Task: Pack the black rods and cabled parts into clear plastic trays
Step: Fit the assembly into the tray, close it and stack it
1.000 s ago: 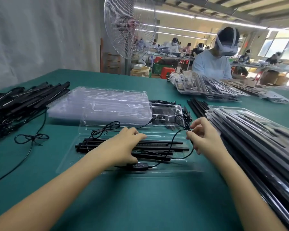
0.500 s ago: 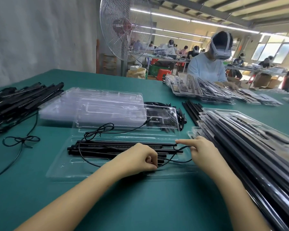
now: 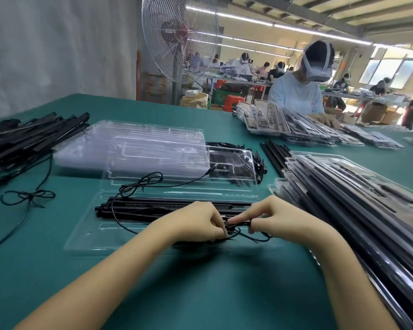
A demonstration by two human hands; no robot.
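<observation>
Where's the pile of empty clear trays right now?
In the head view, the stack of empty clear trays sits left of centre on the green table, just behind the tray being filled and right of the loose black rods.

Both arms are bare. My left forearm (image 3: 110, 282) and right forearm (image 3: 346, 282) reach forward and converge toward the middle. My left hand (image 3: 196, 222) is knuckles-up, its fingers curled and the fingertips pinching one end of a black cabled part (image 3: 240, 224). My right hand (image 3: 281, 220) faces it, with the index finger laid along the part's top, the thumb underneath and the other fingers curled. The hands nearly touch.
</observation>
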